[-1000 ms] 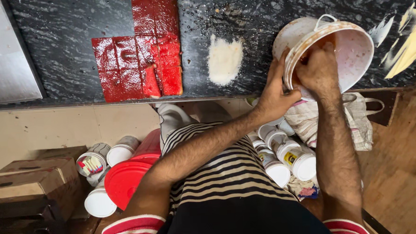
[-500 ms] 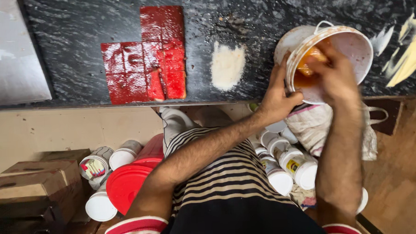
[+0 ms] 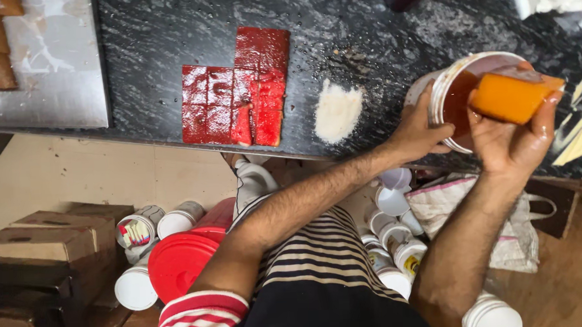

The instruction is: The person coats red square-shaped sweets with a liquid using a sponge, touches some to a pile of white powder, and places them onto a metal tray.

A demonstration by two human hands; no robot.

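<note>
**Orange Slab Gripped Over Tilted Bucket**

Right hand point(image 3: 512, 144) clamped around an orange jelly slab point(image 3: 512, 96), held at the mouth of a white bucket point(image 3: 461, 84); left hand point(image 3: 419, 133) wrapped on its rim, tilting it. Black stone counter point(image 3: 377, 29) beneath, carrying cut red jelly squares point(image 3: 235, 94), uncoated, and a white powder pile point(image 3: 338, 112). Bucket interior orange-smeared, seemingly almost emptied.

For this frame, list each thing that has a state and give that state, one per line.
left hand: grips the tub's rim
right hand: holds the orange block
white tub: tilted on its side, mouth toward the camera
orange block: lifted at the tub's mouth, glossy
red slab: flat on the dark counter, scored into pieces
white powder: loose pile on the counter
red lid: lying below the counter among white jars
</note>
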